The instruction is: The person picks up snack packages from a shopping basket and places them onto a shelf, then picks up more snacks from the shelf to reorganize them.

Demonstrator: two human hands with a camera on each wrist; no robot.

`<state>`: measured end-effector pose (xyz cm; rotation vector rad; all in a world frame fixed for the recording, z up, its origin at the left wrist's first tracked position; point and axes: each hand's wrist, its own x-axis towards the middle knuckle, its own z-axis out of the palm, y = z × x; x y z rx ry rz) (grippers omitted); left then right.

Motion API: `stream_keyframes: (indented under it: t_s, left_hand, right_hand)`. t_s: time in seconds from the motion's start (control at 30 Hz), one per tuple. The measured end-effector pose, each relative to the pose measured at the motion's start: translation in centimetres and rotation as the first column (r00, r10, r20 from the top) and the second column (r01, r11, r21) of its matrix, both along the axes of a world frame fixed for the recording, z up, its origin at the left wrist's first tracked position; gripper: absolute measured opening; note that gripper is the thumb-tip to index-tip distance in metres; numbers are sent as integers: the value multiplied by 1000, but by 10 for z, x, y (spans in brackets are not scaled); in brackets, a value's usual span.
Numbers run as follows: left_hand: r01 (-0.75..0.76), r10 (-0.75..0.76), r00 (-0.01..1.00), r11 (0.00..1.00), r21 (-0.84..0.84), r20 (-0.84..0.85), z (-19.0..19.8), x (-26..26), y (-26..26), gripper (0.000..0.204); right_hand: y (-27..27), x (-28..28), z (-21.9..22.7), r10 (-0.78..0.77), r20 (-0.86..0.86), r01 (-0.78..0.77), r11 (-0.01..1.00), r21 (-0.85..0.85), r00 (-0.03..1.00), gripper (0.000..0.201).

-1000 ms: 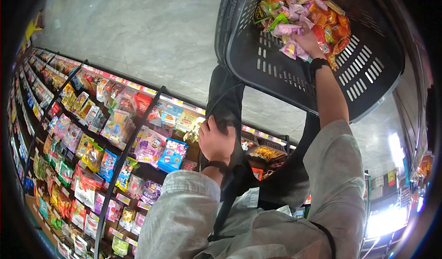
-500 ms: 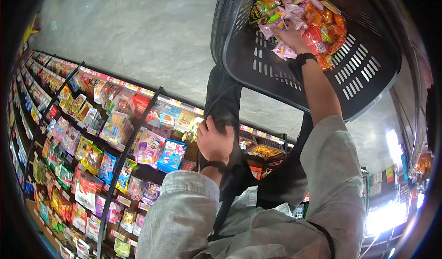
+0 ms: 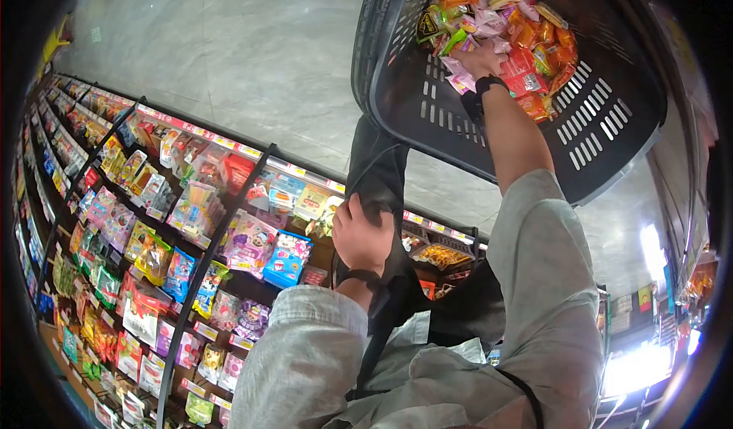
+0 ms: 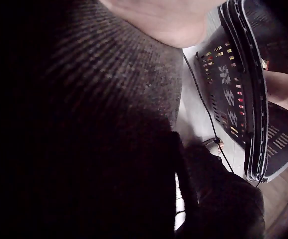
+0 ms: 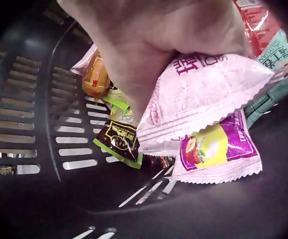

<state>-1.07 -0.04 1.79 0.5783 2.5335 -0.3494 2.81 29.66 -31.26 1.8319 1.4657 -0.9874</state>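
Note:
My right hand (image 3: 481,61) reaches into a black slotted shopping basket (image 3: 626,143), among a heap of wrapped snacks. In the right wrist view its thumb and fingers hold a pale pink snack packet (image 5: 208,94); the fingertips are hidden behind it. Just below lies a packet with a strawberry picture (image 5: 218,149). A dark green-edged packet (image 5: 121,142) and an orange one (image 5: 95,77) sit left of it, a teal packet (image 5: 273,79) to the right. My left hand (image 3: 360,234) rests on a dark-trousered knee, holding nothing.
Shelves of bagged sweets (image 3: 248,242) run along the left, with price labels on their edges. Grey tiled floor (image 3: 275,55) stretches beyond them. A thin black cord (image 4: 203,107) hangs beside the basket in the left wrist view.
My right hand has shifted left within the basket, and the pink packets around it have moved. The left hand stays on the knee.

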Motion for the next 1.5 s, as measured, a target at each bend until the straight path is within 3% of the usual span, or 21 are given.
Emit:
stream_keyframes:
  t_s: [0.07, 0.17, 0.3, 0.33, 0.37, 0.47, 0.57, 0.7, 0.73, 0.83, 0.87, 1.0, 1.1, 1.17, 1.27, 1.37, 1.5]
  left_hand:
    - [10, -9, 1000, 1000, 19, -12, -2, 0, -1, 55]
    - [7, -7, 1000, 1000, 27, -16, -3, 1, -2, 56]
    - [-12, 12, 1000, 1000, 11, -13, -3, 4, 2, 56]
    - [-11, 11, 1000, 1000, 6, -14, -5, 4, -1, 56]
    - [-8, 8, 1000, 1000, -1, -13, -5, 4, -2, 56]
    - [-32, 32, 999, 999, -7, 12, -6, 3, -2, 56]
    - [-32, 32, 999, 999, -6, 7, -7, 2, -1, 55]
    - [-28, 28, 1000, 999, -18, -3, -8, 1, -1, 54]
    - [-24, 23, 1000, 1000, -16, -5, -9, 1, -1, 54]
    - [-19, 19, 1000, 1000, -9, -8, -12, 0, 0, 54]
    - [-20, 20, 1000, 1000, -7, -8, -11, 0, 0, 55]
    - [-29, 29, 1000, 999, -14, 8, -11, -1, 1, 55]
    - [-28, 28, 999, 999, -20, 21, -10, -1, 2, 56]
    - [-26, 27, 999, 999, -31, 21, -9, 0, 3, 56]
    - [-34, 35, 999, 999, -28, 14, -10, 1, 1, 56]
    - [-40, 40, 999, 999, -5, 24, -7, -2, 4, 56]
    - [-46, 46, 999, 999, -6, 20, -8, 0, -2, 56]
  right_hand:
    - [-2, 9, 3, -11, -42, 13, 999, 43, 999, 113]
    - [-1, 36, -12, 65, -260, -34, 992, 123, 963, 115]
    - [8, 71, 6, -128, -501, 200, 976, 92, 856, 97]
    - [12, 70, 34, -223, -604, 298, 954, 25, 765, 85]
    - [16, 75, 46, -251, -609, 308, 951, -11, 753, 83]
    - [30, 91, 76, -336, -595, 327, 937, -127, 730, 82]
    - [34, 112, 56, -418, -578, 361, 907, -218, 701, 88]
    - [25, 114, 24, -154, -549, 66, 982, -178, 821, 100]
    - [28, 98, 40, 33, -548, -118, 986, -121, 836, 104]
    - [16, 80, 16, 264, -394, -254, 964, 77, 880, 102]
    - [15, 78, 5, 203, -436, -200, 978, 52, 877, 98]
    - [19, 63, -8, 259, -296, -294, 952, -82, 920, 100]
    - [23, 49, -7, 313, -276, -344, 936, -72, 909, 102]
    - [20, 56, -36, 262, -295, -295, 953, -74, 919, 111]
    - [21, 46, -35, 217, -249, -238, 969, -59, 944, 119]
    - [17, 27, -23, 209, -82, -210, 978, -1, 974, 116]
    - [18, 38, -26, 158, -160, -158, 987, 17, 974, 112]
